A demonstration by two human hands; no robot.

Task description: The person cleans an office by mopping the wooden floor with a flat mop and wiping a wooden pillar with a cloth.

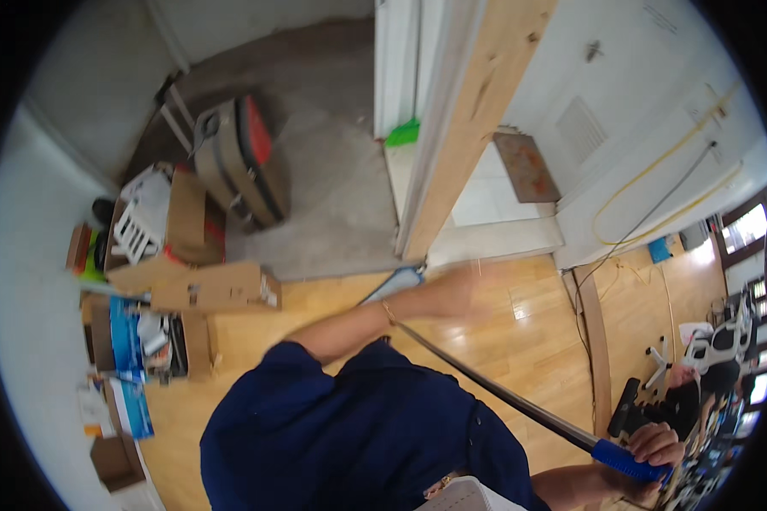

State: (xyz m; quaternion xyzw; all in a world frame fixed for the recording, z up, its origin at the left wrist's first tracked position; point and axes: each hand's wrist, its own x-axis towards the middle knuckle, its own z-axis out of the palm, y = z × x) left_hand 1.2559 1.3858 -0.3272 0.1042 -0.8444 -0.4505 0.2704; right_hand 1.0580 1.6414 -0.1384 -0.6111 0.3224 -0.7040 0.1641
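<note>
My right hand (654, 450) is closed around the blue grip of a long dark metal pole (511, 402) at the lower right. The pole slants up and left across my body and passes behind my left forearm. Beyond that forearm a flat blue-edged head (396, 282) shows in part on the wood floor, perhaps a mop's; the arm hides where it meets the pole. My left hand (475, 288) reaches out over the floor, away from the pole, so smeared by motion that its fingers cannot be made out.
A wooden post (477, 111) stands ahead, with a green broom (404, 133) behind it. At left are a suitcase (240, 162), an open cardboard box (187, 217) and more boxes. A floor strip (594, 341), cables and a person near a white chair (724, 341) lie right.
</note>
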